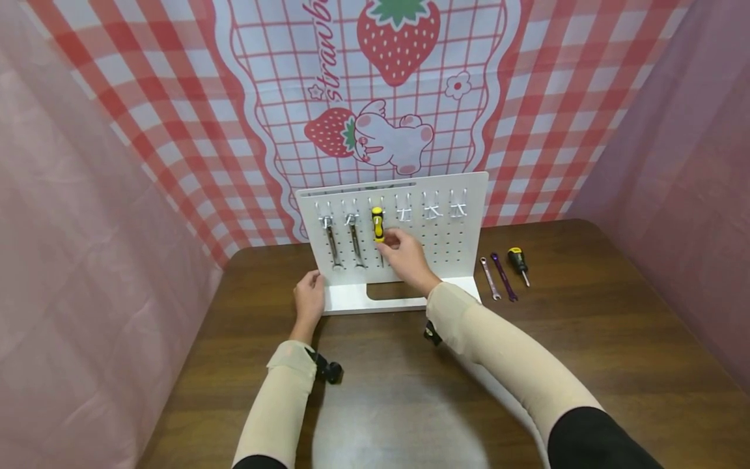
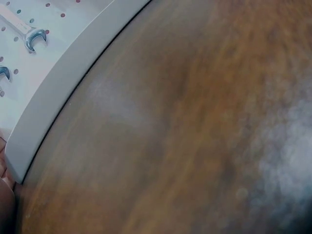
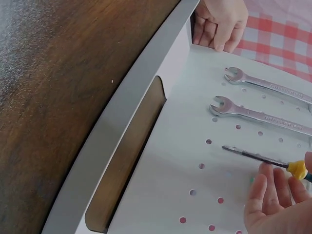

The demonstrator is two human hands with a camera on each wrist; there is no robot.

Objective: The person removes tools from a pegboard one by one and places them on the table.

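Note:
A white pegboard stand (image 1: 404,251) stands upright on the table. My left hand (image 1: 308,296) grips its lower left edge, fingers curled at the corner in the right wrist view. With thumb and fingers, my right hand (image 1: 408,259) pinches the yellow collar of a yellow-and-black screwdriver (image 1: 377,221). That screwdriver is upright at the third hook from the left, its thin shaft (image 3: 253,156) pointing down along the board. Two silver wrenches, an outer one (image 1: 332,242) and an inner one (image 1: 355,242), hang on the hooks to its left.
Three hooks to the right, including a white one (image 1: 432,207), hold nothing. Right of the stand lie a small silver wrench (image 1: 490,279), a purple wrench (image 1: 504,277) and a stubby screwdriver (image 1: 518,262) on the wooden table (image 1: 586,339). A red-checked cloth (image 1: 545,98) hangs behind.

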